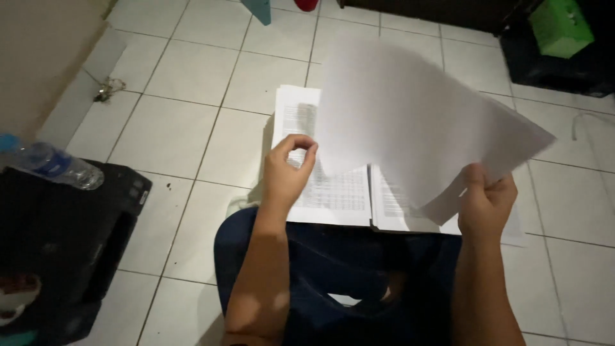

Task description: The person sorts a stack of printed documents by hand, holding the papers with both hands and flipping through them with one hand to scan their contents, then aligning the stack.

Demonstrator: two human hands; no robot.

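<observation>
Right hand (485, 204) has its fingers pinched on the lower corner of a blank white sheet (416, 122), thumb on top, holding it up in the air so it fans out over the floor and blocks part of what's underneath. The left hand (288, 172) isn't gripping anything as far as I can see: thumb and forefinger curl toward each other in a loose ring, the other fingers bent, hovering just over the left stack of printed pages (327, 182). Those pages are covered in small table-like print, too blurry to read. A 2nd stack (397, 205) lies right beside it, mostly hidden under the raised sheet. Both stacks sit on the white tiled floor (179, 134), just ahead of the person's knees in dark blue trousers (333, 275).

Further out, on the left there's a black printer (70, 243) with a clear plastic bottle (54, 165) lying on top. A green box (560, 25) sits in the top right corner.
</observation>
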